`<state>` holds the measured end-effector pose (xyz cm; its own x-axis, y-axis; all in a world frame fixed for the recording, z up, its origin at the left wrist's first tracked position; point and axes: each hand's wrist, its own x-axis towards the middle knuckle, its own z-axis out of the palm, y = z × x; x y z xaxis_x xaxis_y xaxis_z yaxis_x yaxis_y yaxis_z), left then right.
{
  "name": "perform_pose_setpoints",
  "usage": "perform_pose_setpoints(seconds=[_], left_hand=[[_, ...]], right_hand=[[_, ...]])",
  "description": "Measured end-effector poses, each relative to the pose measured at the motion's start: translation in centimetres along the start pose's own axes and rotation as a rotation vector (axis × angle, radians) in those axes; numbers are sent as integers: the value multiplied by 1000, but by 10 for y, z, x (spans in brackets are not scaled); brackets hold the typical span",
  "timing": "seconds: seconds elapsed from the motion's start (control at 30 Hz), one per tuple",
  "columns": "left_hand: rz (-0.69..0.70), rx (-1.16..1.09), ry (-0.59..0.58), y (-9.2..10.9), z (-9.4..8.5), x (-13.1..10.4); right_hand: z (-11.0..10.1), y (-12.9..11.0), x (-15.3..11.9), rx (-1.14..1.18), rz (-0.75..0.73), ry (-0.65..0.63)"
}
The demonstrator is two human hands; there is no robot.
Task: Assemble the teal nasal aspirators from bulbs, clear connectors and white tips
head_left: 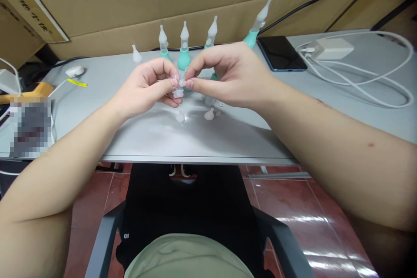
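You appear to be fitting two small parts together; the next move calls for a steady, well-aligned press. Your left hand [146,83] is nearly closed, thumb and fingers pinching a clear plastic part [178,93] above the table [146,143]. Your right hand [237,74] pinches a small clear piece [182,83] at its side; whether they are joined, you cannot tell. Both hands meet centrally, right wrist bent, before the green bulbs [184,59].

Clear piece [178,93] — partly hidden by the fingers [165,87].
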<state>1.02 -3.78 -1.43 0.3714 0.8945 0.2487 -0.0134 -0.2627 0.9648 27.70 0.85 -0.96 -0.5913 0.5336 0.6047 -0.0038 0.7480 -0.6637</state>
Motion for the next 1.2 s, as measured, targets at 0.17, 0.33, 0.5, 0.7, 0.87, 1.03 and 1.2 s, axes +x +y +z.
perform_pose_setpoints(seconds=[0.17,0.33,0.5,0.7,0.87,1.03,1.2], left_hand=[[-59,-40,-40,0,-2,1],[-63,-68,-50,-3,-2,1],[-50,-24,-18,-5,-1,0],[-61,-27,-17,-4,-1,0],[-69,-19,-44,-4,-3,0],[-61,11,-69,-3,-3,-2],[-75,51,-84,-2,-4,-3]], right_hand=[[-1,-3,1,18,23,-4],[-3,-6,1,27,97,-43],[-3,-6,0,43,88,-65],[-3,-2,1,84,42,-84],[-4,-3,0,69,21,-94],[-4,-6,-1,99,36,-110],[-3,-7,-1,100,55,-110]])
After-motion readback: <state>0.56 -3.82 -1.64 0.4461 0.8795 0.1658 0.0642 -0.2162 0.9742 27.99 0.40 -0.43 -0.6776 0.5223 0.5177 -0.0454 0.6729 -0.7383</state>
